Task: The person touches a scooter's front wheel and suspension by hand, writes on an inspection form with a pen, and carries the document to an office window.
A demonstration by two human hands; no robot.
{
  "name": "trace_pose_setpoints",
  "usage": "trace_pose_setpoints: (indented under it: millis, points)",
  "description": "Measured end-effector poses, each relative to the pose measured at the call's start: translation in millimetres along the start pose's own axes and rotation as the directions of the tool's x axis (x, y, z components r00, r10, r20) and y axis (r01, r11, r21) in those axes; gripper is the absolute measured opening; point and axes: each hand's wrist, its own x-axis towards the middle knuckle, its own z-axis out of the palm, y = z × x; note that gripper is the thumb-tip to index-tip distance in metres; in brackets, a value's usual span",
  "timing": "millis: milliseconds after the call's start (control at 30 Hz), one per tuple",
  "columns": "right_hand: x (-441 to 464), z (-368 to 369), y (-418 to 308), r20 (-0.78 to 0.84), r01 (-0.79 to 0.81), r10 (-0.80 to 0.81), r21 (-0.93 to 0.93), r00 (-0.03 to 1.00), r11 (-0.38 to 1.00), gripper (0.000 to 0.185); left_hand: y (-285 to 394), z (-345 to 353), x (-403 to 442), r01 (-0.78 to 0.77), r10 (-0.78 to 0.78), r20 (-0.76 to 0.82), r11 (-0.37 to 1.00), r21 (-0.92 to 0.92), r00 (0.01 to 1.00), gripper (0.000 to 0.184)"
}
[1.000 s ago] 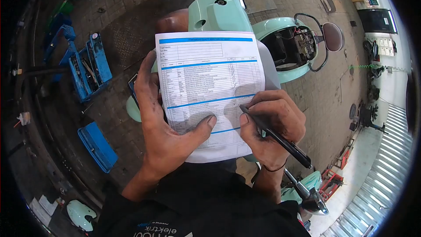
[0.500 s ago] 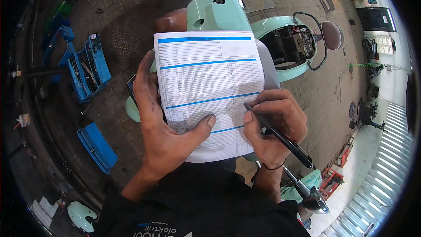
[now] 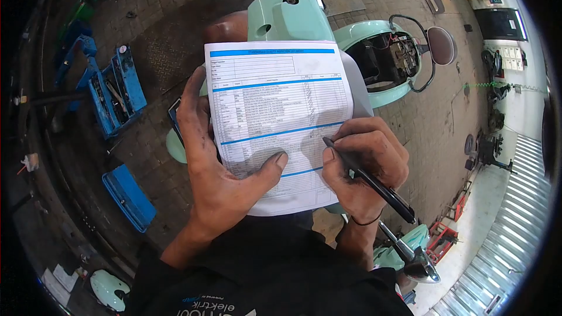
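"At frame centre, what borders the paper (image 3: pixel 275 102)?"
"Pale-green scooter bodywork (image 3: pixel 284 23) shows past its top edge; open paving (image 3: pixel 436 146) lies to the right."
"And the hands?"
"Left hand (image 3: pixel 218 178) is half-open, gripping the left edge, thumb across the face; right hand (image 3: pixel 372 164) curls closed around a black pen (image 3: pixel 383 191), tip over the paper."

The form (image 3: pixel 275 111) was smooth, matt paper; the pen (image 3: pixel 381 188) looked glossy, probably plastic. The scooter body (image 3: pixel 282 19) gleamed; the paving (image 3: pixel 439 117) was rough.
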Motion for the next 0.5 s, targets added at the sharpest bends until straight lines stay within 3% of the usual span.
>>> trace_pose_setpoints:
  millis: [500]
  points:
    - [-0.2, 0.8, -0.7, -0.023, 0.0, 0.0, 0.006, 1.0, 1.0, 0.023, 4.9, -2.3, 2.8, -0.044, 0.042, 0.052, 0.998, 0.053, 0.998, 0.113]
